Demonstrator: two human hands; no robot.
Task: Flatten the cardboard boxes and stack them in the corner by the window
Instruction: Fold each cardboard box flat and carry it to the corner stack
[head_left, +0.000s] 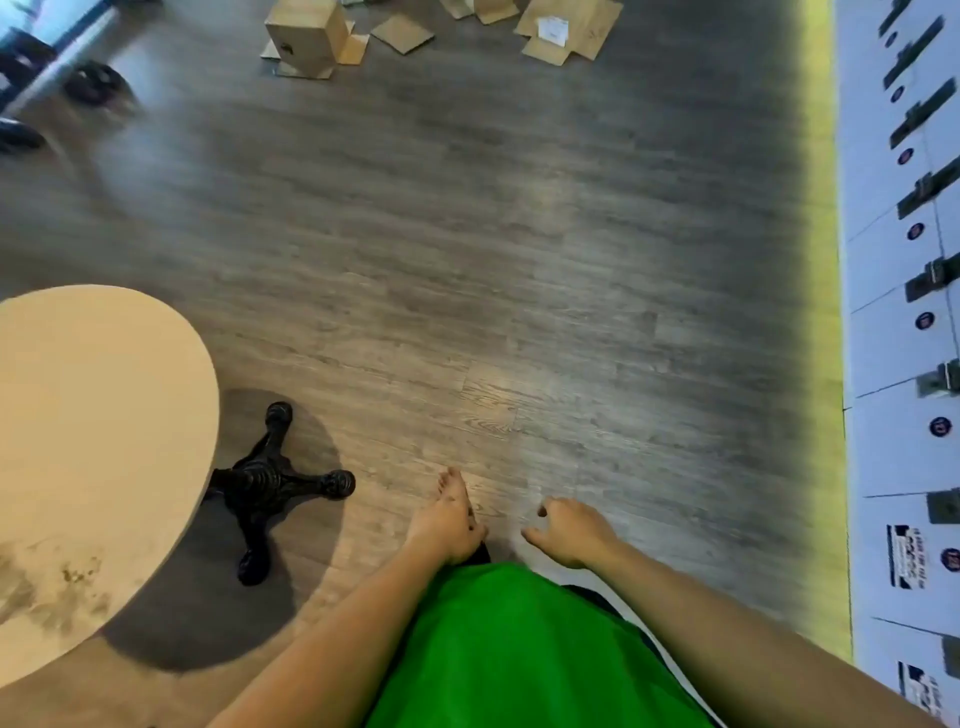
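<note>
Green clothing is seen nearest, above grey wood-look flooring. Nothing is held: the left hand is extended with fingers straight, the right hand loosely curled. A round table is set left; cardboard boxes are scattered far ahead.

The floor is grey-brown with a wood-grain pattern. The cardboard boxes are plain tan; one flattened box carries a white label. The round table is pale beige on a black base. The shirt is bright green. The lockers are white with dark round badges, edged by a yellow-green strip.
</note>
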